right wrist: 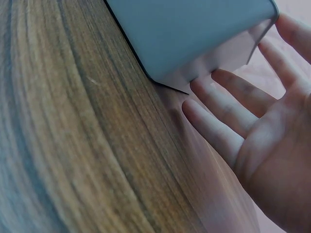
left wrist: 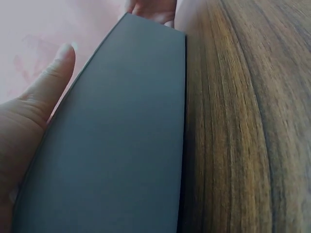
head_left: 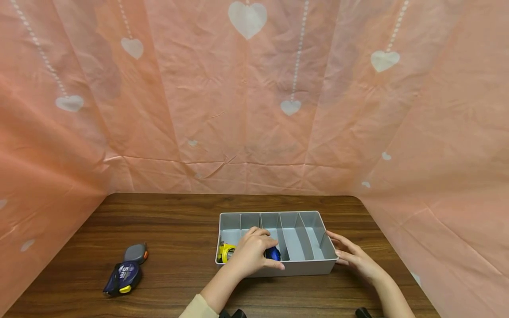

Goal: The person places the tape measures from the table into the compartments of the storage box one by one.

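A grey divided box (head_left: 288,268) stands on the table. My left hand (head_left: 252,251) reaches over its front wall, with the thumb straight and apart from the fingers. Beside that hand, a shiny blue rounded item (head_left: 273,253) shows low in the middle compartment, partly covered; its kind is unclear. A yellow tape measure (head_left: 226,252) sits in the leftmost compartment. At the box's right end, my right hand (head_left: 355,261) touches the end wall with extended fingers (right wrist: 228,90). In the left wrist view, the thumb (left wrist: 53,77) stands above the front wall and the other fingers are hidden.
Left of the box, a dark blue tape measure (head_left: 126,277) marked 5m lies against a grey tape measure (head_left: 136,253) with an orange part. The wooden table (head_left: 179,229) is bordered by pink curtains (head_left: 246,132) with white hearts. Black parts show at the bottom edge.
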The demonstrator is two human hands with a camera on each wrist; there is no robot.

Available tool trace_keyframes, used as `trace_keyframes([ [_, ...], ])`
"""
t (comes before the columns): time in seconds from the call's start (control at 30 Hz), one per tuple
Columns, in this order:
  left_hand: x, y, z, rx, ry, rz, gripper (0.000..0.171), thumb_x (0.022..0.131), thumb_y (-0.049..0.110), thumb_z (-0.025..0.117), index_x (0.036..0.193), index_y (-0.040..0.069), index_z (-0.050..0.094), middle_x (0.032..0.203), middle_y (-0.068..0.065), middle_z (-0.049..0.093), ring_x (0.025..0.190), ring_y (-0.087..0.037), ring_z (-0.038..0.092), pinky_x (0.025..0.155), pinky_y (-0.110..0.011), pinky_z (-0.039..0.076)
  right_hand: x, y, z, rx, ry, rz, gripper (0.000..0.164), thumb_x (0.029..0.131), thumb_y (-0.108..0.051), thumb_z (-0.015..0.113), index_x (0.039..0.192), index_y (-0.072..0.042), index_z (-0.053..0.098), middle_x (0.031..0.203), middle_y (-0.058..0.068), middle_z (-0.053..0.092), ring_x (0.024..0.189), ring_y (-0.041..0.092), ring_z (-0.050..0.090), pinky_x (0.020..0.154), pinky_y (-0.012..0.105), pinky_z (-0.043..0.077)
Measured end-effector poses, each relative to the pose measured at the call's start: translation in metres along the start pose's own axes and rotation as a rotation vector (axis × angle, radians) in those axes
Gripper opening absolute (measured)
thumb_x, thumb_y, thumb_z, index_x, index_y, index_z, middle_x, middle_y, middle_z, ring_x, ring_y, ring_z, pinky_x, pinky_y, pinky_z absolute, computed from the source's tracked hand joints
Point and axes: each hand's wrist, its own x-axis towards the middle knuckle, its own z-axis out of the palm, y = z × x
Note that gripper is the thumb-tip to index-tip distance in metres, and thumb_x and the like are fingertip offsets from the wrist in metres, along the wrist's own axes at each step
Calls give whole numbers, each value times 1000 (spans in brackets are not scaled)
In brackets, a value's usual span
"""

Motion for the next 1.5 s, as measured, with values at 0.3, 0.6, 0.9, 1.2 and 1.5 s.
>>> trace_keyframes([
  [0.3, -4, 1, -2, -29, -30, -11, 60, 72, 59, 61, 112, 14, 65, 112, 8, 60, 109, -15, 49, 98, -35, 30, 0, 1, -1, -9, 6, 11, 50, 94, 0, 36, 141, 3, 18, 131, 41, 20, 114, 20, 46, 85, 34, 45],
  [0.6, -9, 1, -8, -46, 3, 9, 53, 79, 52, 60, 117, 15, 62, 118, 4, 57, 114, -16, 47, 100, -39, 27, 1, 1, -1, -12, 5, 7, 49, 95, 0, 35, 140, 3, 18, 131, 40, 19, 114, 20, 46, 85, 34, 45],
  [0.9, -15, 2, -18, -95, 17, 8, 48, 81, 46, 61, 119, 16, 60, 122, 3, 55, 120, -16, 42, 106, -40, 16, 1, 2, 0, 2, 0, -3, 49, 94, 1, 35, 140, 4, 17, 132, 41, 17, 114, 22, 46, 85, 35, 45],
  [1.2, -21, 1, -30, -97, 11, 34, 48, 83, 48, 57, 118, 16, 61, 124, 1, 53, 121, -17, 40, 104, -43, 18, 1, 3, 0, 8, 4, 4, 50, 94, 1, 36, 140, 4, 18, 131, 42, 18, 113, 21, 47, 85, 35, 45],
  [1.5, -30, -2, -47, -55, 23, 42, 51, 85, 52, 50, 122, 17, 57, 127, 1, 51, 123, -17, 38, 104, -44, 18, 0, 2, 0, 17, -8, -14, 50, 94, 1, 35, 140, 5, 16, 131, 42, 16, 114, 20, 46, 85, 35, 45],
])
